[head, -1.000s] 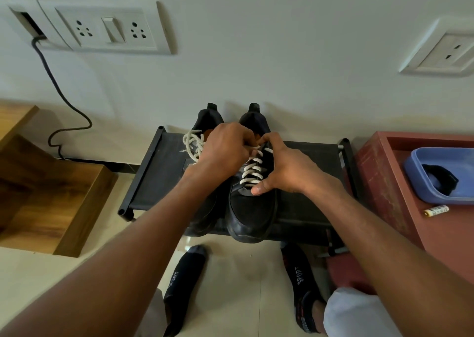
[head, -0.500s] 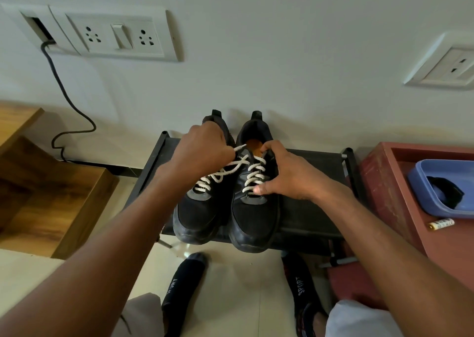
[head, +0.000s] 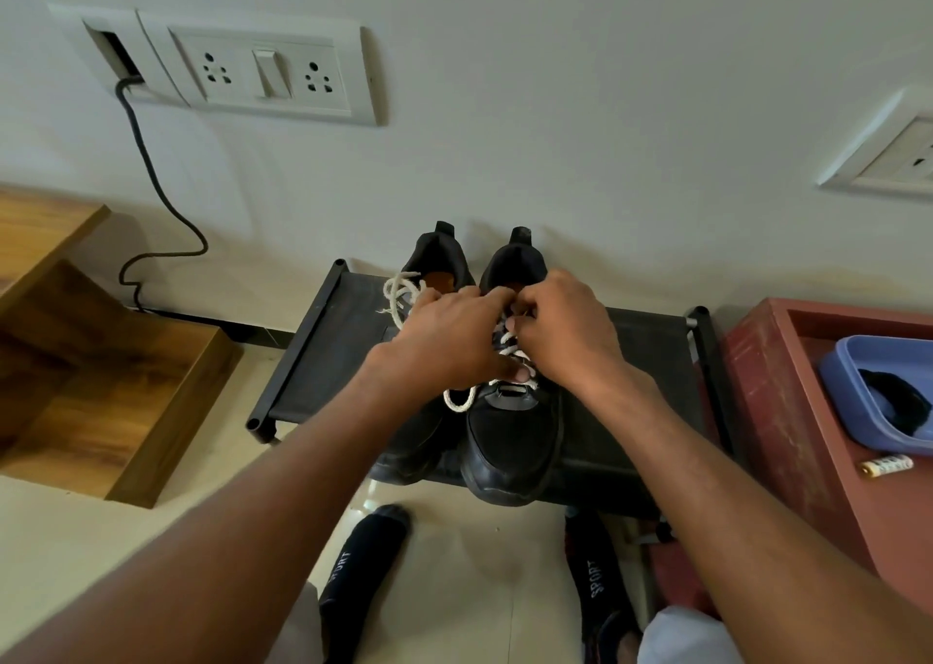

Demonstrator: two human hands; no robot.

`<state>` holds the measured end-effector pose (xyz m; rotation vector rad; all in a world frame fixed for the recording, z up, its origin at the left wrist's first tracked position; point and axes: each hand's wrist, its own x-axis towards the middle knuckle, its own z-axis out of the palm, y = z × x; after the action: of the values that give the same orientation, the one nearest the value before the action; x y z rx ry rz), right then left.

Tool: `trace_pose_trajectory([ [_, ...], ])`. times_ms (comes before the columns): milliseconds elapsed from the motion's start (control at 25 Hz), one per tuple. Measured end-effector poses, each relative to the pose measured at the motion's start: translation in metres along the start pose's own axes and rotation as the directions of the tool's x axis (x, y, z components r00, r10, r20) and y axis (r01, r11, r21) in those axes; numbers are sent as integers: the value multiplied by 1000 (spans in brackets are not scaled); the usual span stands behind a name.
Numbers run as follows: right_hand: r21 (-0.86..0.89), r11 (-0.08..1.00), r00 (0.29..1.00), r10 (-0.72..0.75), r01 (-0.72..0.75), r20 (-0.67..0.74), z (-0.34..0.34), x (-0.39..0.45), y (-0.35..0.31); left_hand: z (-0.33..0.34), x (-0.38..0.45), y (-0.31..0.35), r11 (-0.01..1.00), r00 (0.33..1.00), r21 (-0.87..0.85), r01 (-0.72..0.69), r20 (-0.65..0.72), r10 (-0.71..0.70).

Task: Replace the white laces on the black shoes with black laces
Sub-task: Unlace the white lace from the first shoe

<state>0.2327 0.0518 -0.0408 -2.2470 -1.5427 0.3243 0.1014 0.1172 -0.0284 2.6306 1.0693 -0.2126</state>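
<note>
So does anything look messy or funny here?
A little. The loose white lace lies in a tangled heap beside the left black shoe, spilling onto the black rack. Both hands, left and right, work at the right black shoe, still white-laced. Nothing looks damaged.

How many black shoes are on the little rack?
2. The left shoe stands by the wall, mostly hidden under the left hand. The right shoe stands beside it, its toe over the front of the rack. No others show.
</note>
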Motion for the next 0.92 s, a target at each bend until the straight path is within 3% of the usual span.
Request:
trace_pose_trajectory([
  [200, 217, 927, 942, 328, -306, -74, -24, -14, 9, 9, 4, -1, 1000, 996, -13, 21, -82, -22],
  [280, 179, 951, 952, 276, -251, -132, -27, -18, 16, 10, 6, -4, 998, 997, -44, 40, -66, -43],
  [360, 109, 993, 975, 73, -51, -208, -24, -16, 19, 11, 7, -3, 997, 996, -48, 53, -66, -56],
  [480, -61, 992, 993, -110, 108, -41, -6, -11, 13, 13, 10, -1, 997, 994, -23, 69, -86, -71],
  [560, -16, 996, 996, -85, 85, 9, 4, -11, 12, 15, 10, -2, 997, 991, -21, 79, -105, -81],
  [600, 39, 998, 997, -52, 55, -65, 4, -10, 14, 15, 10, -3, 997, 991, -22, 78, -110, -80],
  [680, 169, 982, 962, 129, -89, -241, -10, -10, 15, 14, 9, -4, 998, 992, -26, 66, -111, -68],
  [760, 257, 924, 899, 349, -283, -264, -25, -11, 20, 13, 9, -4, 998, 992, -33, 62, -112, -65],
  [840, 53, 950, 925, 313, -309, -215, -31, -15, 23, 11, 9, -3, 997, 992, -40, 67, -104, -71],
  [920, -92, 991, 990, 91, -101, -109, -23, -17, 20, 11, 10, -3, 997, 992, -42, 72, -102, -76],
])
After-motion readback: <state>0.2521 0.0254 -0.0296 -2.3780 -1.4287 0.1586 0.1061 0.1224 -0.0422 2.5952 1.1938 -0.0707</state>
